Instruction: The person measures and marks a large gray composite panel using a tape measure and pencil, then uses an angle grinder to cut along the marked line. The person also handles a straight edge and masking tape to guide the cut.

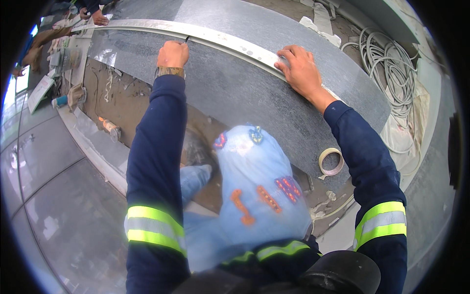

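Nearest the head camera, at 5 o'clock, sits a dark rounded object, blurred. Just beyond it, the wearer's pale blue jeans, with coloured patches, fill the space toward 6 o'clock. Both forearms, in navy sleeves with reflective bands, reach up over a large grey slab.

At 11 o'clock the left hand is closed in a fist around a thin dark tool; only its tip shows, at the near edge of a long pale bar. From that fist the bar lies toward 12 o'clock; whether the knuckles touch it I cannot tell. At 1 o'clock the right hand is half spread, fingertips resting on the bar without wrapping it. From there the bar runs over the slab toward 10 o'clock, where a co-worker's hand is just beside it.

At 3 o'clock a roll of tape lies on the slab, below the right hand. Coiled cable lies at 2 o'clock, and an orange-tipped bottle at 9 o'clock.
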The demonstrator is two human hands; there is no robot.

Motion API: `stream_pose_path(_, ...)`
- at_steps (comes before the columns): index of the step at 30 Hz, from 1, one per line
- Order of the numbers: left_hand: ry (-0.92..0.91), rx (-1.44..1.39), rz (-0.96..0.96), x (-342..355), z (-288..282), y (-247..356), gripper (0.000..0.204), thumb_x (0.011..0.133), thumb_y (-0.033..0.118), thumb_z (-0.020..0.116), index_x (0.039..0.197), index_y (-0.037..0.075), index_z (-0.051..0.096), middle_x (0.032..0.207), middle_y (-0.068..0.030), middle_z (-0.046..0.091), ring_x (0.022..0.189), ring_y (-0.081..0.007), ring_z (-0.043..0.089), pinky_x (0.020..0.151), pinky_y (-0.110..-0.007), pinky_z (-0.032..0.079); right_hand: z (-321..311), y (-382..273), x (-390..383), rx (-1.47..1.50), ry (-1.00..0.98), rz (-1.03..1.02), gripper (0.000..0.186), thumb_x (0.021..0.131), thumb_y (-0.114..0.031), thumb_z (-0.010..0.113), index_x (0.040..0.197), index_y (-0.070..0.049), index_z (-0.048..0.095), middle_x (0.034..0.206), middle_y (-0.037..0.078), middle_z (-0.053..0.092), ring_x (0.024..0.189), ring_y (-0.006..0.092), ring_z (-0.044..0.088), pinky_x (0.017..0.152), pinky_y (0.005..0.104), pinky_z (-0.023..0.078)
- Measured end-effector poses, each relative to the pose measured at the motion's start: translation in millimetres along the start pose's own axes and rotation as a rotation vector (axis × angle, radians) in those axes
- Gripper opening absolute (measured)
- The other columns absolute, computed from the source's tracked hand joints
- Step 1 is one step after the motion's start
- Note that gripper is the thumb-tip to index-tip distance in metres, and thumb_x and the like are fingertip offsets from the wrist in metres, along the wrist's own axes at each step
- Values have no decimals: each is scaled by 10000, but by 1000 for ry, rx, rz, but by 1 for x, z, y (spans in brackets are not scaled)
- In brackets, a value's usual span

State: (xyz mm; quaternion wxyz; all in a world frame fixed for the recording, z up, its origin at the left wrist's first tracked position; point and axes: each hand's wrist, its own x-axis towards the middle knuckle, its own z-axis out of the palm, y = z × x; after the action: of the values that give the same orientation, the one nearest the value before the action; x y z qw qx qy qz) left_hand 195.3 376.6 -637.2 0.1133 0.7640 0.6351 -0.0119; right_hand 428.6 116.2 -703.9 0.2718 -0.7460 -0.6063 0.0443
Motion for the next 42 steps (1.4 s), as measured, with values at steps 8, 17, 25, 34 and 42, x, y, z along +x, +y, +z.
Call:
stream_pose_path(8,-37,17,131,-118,17,68,303,843,226,560,994,60,764,1005,-231,725,967,-421,693,883,-499,541,1,3,-2,11,0,1,303,947,-347,650,1133,-110,683,1160,63,630,1152,252,572,989,414,411)
stream_pose_path(17,-242,-187,334,-199,11,95,347,856,216,560,1085,30,742,946,-239,718,911,-418,694,843,-490,548,1,6,-1,-10,18,-26,281,934,-320,666,1119,-109,687,1129,53,629,1111,239,570,957,411,412)
stream_pose_path(25,30,-385,340,-98,-16,29,340,988,326,549,1000,3,655,829,-202,688,832,-394,673,789,-501,506,-6,-7,3,14,-41,18,293,888,-271,717,1120,-100,665,1124,64,609,1098,272,555,965,423,395)
stream_pose_path(34,7,-10,544,-1,24,26,362,1058,306,438,987,44,679,916,-150,719,922,-331,689,1004,-519,433,-10,1,4,16,-107,5,309,899,-223,706,1167,-87,632,1210,99,588,1149,307,531,989,441,392)
stream_pose_path(42,-49,46,595,9,1,22,230,933,217,575,950,67,749,942,-149,755,881,-301,732,876,-435,494,26,-102,99,-216,-399,-291,505,881,-97,634,1367,-4,530,1451,152,499,1230,340,507,1037,465,397)
